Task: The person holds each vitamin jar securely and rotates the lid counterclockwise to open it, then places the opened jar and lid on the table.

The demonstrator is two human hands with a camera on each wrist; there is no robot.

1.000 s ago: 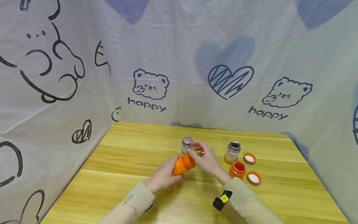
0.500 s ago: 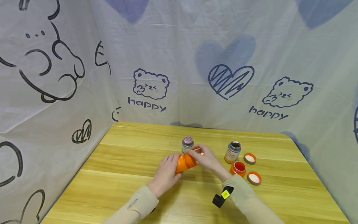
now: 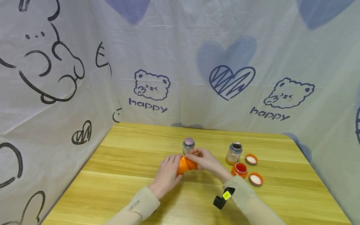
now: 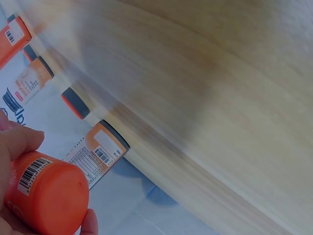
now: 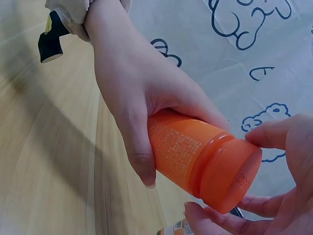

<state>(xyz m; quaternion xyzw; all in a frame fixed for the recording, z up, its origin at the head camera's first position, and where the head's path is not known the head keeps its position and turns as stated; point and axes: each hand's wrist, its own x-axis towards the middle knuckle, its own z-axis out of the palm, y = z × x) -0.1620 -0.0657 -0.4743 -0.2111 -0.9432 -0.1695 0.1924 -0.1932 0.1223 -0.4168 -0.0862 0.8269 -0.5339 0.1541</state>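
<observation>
My left hand (image 3: 166, 175) grips an orange bottle (image 3: 183, 165) round its body and holds it tilted, with its capped end toward the right. The fingers of my right hand (image 3: 206, 162) are on its orange cap (image 5: 230, 174). In the right wrist view, my left thumb lies along the side of the bottle (image 5: 176, 147), while my right fingertips (image 5: 266, 136) touch the cap's edge from the far side. The left wrist view shows the bottle's round base (image 4: 63, 200) and a barcode. Just behind the hands stands a bottle with a shiny sealed top (image 3: 188, 143), partly hidden.
To the right stand an uncapped grey-necked bottle (image 3: 234, 153) and an uncapped orange bottle (image 3: 239, 169) with a red inside. Two caps (image 3: 251, 159) lie beside them, white insides up. A printed cloth (image 3: 180, 62) hangs behind the wooden table (image 3: 126, 147).
My left hand has turned and its fingers now lie over the bottle. My right hand has come down from beside the cap, its fingers now closed in on it.
</observation>
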